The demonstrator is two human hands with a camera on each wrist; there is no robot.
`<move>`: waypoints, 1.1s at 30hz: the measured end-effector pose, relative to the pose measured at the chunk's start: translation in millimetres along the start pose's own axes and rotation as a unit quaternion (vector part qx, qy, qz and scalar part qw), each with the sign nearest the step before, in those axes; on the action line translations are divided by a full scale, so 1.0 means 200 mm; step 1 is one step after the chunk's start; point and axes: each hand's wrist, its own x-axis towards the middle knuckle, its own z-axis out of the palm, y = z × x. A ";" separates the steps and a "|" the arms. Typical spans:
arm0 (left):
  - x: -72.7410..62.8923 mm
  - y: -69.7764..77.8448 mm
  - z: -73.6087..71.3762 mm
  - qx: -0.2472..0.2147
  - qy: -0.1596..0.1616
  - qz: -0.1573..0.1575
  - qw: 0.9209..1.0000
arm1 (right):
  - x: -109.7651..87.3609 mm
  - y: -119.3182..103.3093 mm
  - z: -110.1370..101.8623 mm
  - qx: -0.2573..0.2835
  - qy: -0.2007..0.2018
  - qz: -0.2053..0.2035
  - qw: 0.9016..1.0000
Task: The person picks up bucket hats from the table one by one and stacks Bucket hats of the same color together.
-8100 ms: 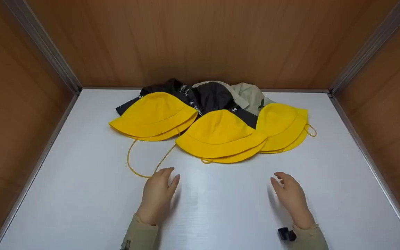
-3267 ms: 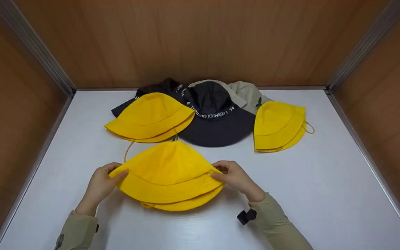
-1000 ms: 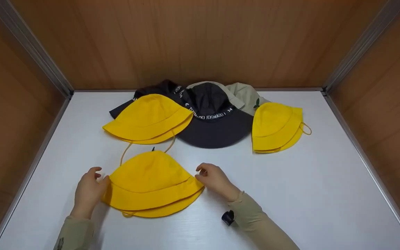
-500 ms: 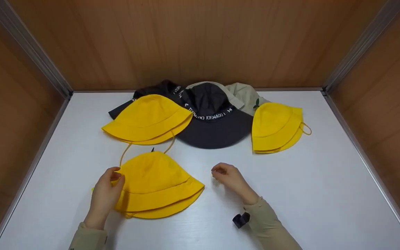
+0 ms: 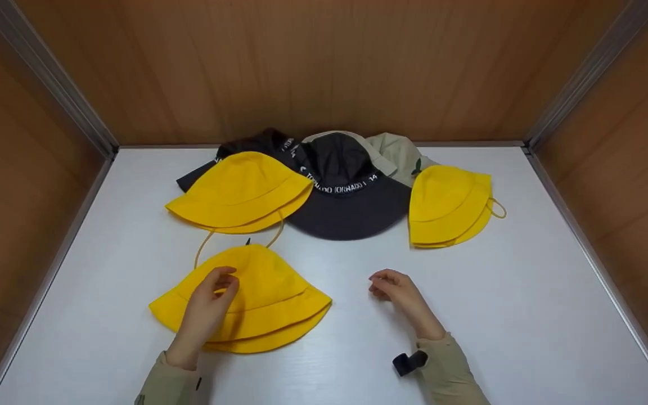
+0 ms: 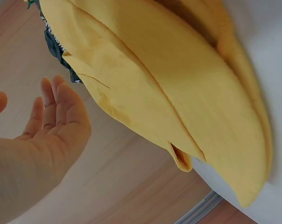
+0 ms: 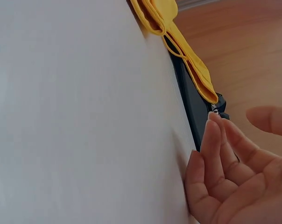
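A yellow bucket hat (image 5: 270, 292) lies folded flat at the front left of the white table, its crown pointing to the back. My left hand (image 5: 208, 306) hovers over its left part with loosely bent fingers and nothing in them. In the left wrist view that hand (image 6: 57, 126) is apart from the yellow hat (image 6: 169, 70). My right hand (image 5: 403, 295) is above the table to the right of the hat, fingers relaxed and holding nothing. The right wrist view has the right hand (image 7: 239, 172) with thumb and fingers apart.
Behind lie a second yellow hat (image 5: 245, 188) with a cord (image 5: 203, 247), a dark cap (image 5: 352, 214) with white lettering, another dark cap (image 5: 197, 175), beige hats (image 5: 394, 149), and a third yellow hat (image 5: 448, 202) at right. Wooden walls (image 5: 324, 67) enclose the table (image 5: 549, 315).
The front yellow hat came from the pile toward the front left, held by both hands, and was let go. Since then my left hand moved right over it, and my right hand drew away rightward.
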 end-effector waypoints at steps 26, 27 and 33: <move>0.52 0.15 -0.14 -0.254 -0.028 -0.168 0.952 | 0.04 0.08 -0.04 0.052 0.036 0.027 0.998; 0.54 0.14 -0.15 -0.287 -0.030 -0.194 0.938 | 0.04 0.08 -0.04 0.053 0.036 0.029 0.997; 0.61 0.11 -0.19 -0.477 -0.013 -0.298 0.827 | 0.04 0.09 -0.04 0.049 0.040 0.030 0.998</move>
